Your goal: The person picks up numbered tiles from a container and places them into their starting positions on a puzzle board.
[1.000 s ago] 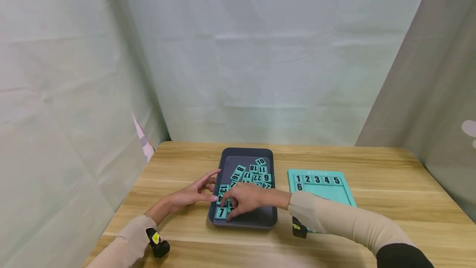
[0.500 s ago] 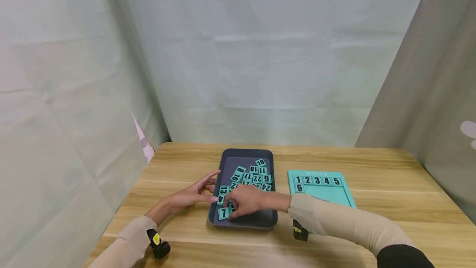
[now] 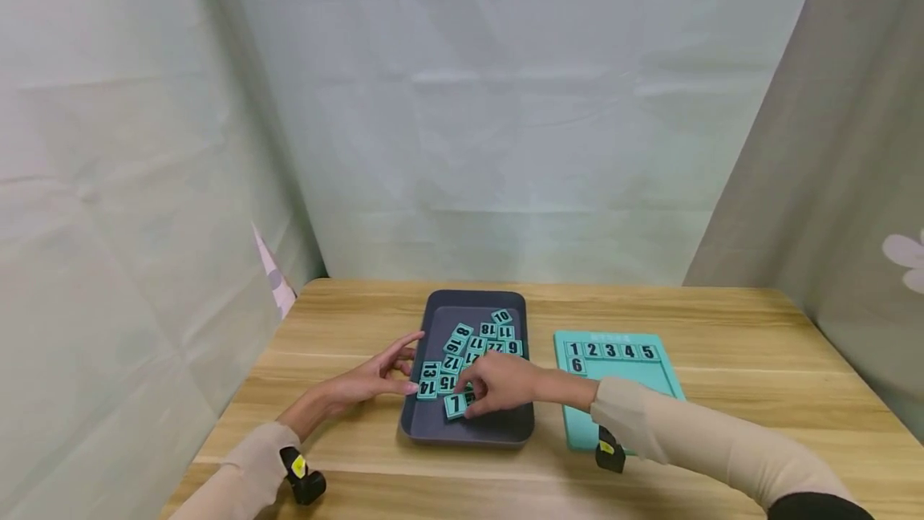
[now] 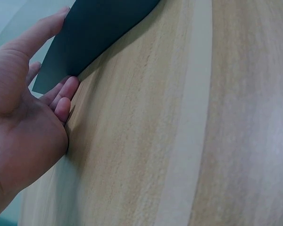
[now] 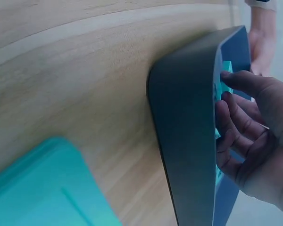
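My right hand is over the dark tray, pinching a teal number 7 tile by its right side, low in the tray. In the right wrist view, thumb and fingers of that hand reach over the tray wall. Several other numbered tiles lie in the tray, such as 14, 13 and 10; the hand covers some. My left hand touches the tray's left edge, fingers spread. From the left wrist, its thumb and fingers rest against the tray's outer wall.
A teal number board lies right of the tray, with tiles 1 to 5 along its top row and 6 below the 1. My right forearm crosses over its lower part. Curtains hang behind the wooden table.
My right hand has moved to the right with the 7 tile, away from the tray's lower left corner. Tiles 14 and 15 have come into sight. The left hand stays at the tray edge.
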Demonstrator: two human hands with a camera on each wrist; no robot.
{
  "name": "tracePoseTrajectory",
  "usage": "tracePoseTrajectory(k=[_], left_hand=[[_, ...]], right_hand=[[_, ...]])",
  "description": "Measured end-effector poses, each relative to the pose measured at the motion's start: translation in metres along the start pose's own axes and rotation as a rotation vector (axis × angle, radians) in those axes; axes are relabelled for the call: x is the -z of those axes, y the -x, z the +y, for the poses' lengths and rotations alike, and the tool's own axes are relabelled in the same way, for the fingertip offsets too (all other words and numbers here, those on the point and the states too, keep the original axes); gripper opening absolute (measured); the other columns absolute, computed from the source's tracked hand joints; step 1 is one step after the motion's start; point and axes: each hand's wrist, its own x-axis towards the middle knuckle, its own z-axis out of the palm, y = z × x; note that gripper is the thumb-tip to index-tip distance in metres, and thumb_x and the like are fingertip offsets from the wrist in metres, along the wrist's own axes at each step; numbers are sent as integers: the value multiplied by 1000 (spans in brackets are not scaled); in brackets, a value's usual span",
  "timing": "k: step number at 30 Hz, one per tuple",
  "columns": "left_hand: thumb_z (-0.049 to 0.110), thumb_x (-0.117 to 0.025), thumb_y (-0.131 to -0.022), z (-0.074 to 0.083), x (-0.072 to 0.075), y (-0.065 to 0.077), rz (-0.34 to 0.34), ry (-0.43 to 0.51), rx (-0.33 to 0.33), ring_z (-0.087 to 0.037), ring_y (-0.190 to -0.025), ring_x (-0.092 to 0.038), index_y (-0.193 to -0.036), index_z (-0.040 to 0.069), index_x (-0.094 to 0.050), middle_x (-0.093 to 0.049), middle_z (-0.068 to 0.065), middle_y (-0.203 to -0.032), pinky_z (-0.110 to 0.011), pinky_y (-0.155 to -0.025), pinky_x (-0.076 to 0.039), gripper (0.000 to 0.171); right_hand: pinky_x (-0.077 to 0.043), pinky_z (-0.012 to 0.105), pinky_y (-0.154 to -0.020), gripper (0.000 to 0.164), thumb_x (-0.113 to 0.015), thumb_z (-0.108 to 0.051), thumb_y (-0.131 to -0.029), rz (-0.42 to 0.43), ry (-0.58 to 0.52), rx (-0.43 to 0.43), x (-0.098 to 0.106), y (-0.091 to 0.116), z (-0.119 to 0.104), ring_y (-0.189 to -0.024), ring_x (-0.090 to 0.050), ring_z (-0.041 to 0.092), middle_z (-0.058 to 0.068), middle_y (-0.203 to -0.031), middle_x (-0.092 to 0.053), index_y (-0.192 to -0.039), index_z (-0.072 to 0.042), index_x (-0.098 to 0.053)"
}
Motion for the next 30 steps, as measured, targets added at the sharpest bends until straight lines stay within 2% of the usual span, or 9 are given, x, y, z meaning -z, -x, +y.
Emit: tracePoseTrajectory(k=[7, 14, 20, 25, 30], left_hand=[[23, -72, -96, 0, 0, -3, -9, -15, -14, -29, -127, -40, -164, 31, -18, -32, -19, -157, -40, -101, -34, 87], [23, -71, -97, 0, 0, -4, -27, -9, -32, -29, -126, -40, -164, 30, -17, -33, -18, -156, -39, -101, -35, 86], [22, -71, -97, 0, 2, -3, -25, -5, -36, -29, -125, -41, -164, 29, -17, -33, -18, -156, -39, -102, -36, 86], [21, -71, -97, -1, 5, -2, -19, 1, -26, -29, -126, -40, -164, 29, -17, -32, -18, -155, -40, -103, -36, 86], [22, -70, -98, -2, 6, 0, -17, 6, -19, -30, -126, -40, -164, 30, -17, -31, -18, -154, -41, -103, -34, 85]], right_hand=[[-41, 14, -57, 31, -80, -23, -89, 58, -47, -21, 15, 22, 9, -57, -48, -7, -9, -67, -66, -116, -9, -75], [-36, 16, -52, 30, -79, -21, -90, 127, -142, -79, 30, 58, 22, -54, -44, -4, -11, -64, -61, -116, -7, -75], [-38, 18, -55, 30, -79, -15, -89, 186, -175, -110, 41, 87, 38, -53, -41, -2, -9, -64, -60, -117, -4, -75], [-41, 19, -56, 32, -79, -14, -89, 216, -163, -167, 48, 110, 55, -53, -42, -1, -11, -63, -57, -118, -2, -74], [-36, 18, -55, 32, -79, -15, -89, 255, -120, -188, 49, 134, 74, -52, -36, -3, -12, -59, -50, -117, 0, -75]])
